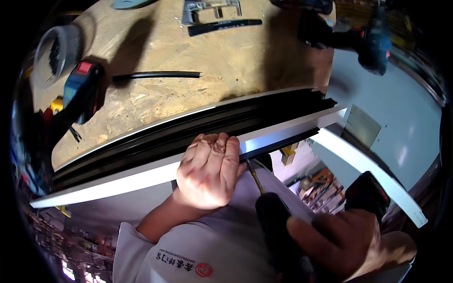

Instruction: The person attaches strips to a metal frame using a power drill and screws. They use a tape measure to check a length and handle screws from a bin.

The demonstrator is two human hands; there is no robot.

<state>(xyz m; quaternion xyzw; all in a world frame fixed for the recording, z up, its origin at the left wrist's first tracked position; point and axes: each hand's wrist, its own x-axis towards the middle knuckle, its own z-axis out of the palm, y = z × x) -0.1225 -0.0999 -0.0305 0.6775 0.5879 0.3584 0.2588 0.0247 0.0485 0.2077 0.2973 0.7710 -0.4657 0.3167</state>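
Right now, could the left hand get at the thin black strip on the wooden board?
Probably not without letting go: the left hand holds the white bar, short of the strip.

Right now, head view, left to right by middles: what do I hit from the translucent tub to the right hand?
Translucent tub → thin black strip → left hand → gold-toned bit → right hand.

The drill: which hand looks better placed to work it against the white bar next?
Probably the right hand: it grips the drill, whose bit points at the near side of the white bar. The left hand is occupied, clasped over that bar.
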